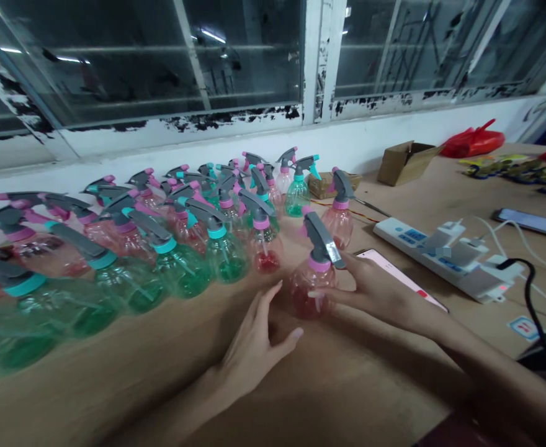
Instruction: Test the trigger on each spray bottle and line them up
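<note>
Holding a Pink Spray Bottle in the Right Hand

Gripping it around the body, with the thumb at the front. Located nearly upright at the table, well apart from the far edge; cannot tell whether touching the surface. Having the left hand wide open just beside it, apparently without contact. Showing also green bottles and pink bottles toward the far edge and the left, and a power strip to the right.
</note>
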Demonstrator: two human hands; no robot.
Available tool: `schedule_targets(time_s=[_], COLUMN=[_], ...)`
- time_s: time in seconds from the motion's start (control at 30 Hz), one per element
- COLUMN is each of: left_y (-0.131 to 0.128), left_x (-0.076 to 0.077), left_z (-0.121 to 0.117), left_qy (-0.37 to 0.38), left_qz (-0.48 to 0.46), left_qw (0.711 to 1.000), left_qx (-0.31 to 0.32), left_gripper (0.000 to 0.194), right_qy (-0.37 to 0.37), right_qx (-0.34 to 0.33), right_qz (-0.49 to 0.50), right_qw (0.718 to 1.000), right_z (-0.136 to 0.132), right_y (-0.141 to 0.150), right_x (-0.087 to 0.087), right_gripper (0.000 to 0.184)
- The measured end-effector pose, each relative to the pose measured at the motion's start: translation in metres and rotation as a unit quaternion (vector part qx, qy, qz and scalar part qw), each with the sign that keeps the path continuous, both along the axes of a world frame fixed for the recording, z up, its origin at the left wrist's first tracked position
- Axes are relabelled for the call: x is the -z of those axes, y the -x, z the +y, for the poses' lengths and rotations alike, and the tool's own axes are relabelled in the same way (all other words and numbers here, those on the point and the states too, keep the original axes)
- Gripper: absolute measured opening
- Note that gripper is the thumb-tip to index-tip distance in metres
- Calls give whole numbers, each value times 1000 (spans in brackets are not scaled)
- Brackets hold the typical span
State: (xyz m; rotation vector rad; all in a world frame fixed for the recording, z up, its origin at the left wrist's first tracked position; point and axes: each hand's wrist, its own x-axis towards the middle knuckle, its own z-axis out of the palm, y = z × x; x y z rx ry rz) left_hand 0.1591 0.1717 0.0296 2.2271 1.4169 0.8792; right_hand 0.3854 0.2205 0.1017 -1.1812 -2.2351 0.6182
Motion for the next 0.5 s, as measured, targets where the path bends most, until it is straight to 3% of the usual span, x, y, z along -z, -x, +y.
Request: schedule_targets(time_s=[0.2, 0.37, 0.5], left_y=[0, 9, 16], left_x=[1, -1, -1], left_z=[-11, -17, -21], left_qy=[-3, 43, 65], left_qz=[-15, -38, -47], left_qw=[999, 998, 997], left_qx=[37, 16, -8], left_gripper=[78, 82, 83], right_qy=[66, 129, 180], right_qx=[-161, -198, -227], right_qz=[78, 92, 136], right_qw=[982, 967, 947], right_z=[-11, -15, -13], right_y=[7, 21, 38], right_x=[-1, -7, -3], right_gripper=[41, 34, 40])
